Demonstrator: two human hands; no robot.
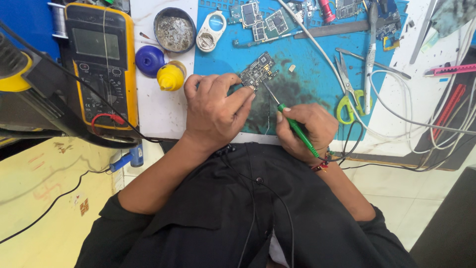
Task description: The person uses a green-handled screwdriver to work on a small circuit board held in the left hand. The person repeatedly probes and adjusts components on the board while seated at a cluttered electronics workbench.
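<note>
Small circuit board (258, 72) near the blue mat's (307, 64) front edge, pinned flat by left hand (214, 110) fingertips for steadiness; right hand (306, 130) fingers pinch a green-handled soldering iron (292, 124), tip on the board. Scissors (347, 94) lie rightward.

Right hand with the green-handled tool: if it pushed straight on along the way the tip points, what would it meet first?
The right hand aims the green-handled tool up-left; its tip sits at the edge of the small circuit board held by the left hand, so likely the board first.
</note>
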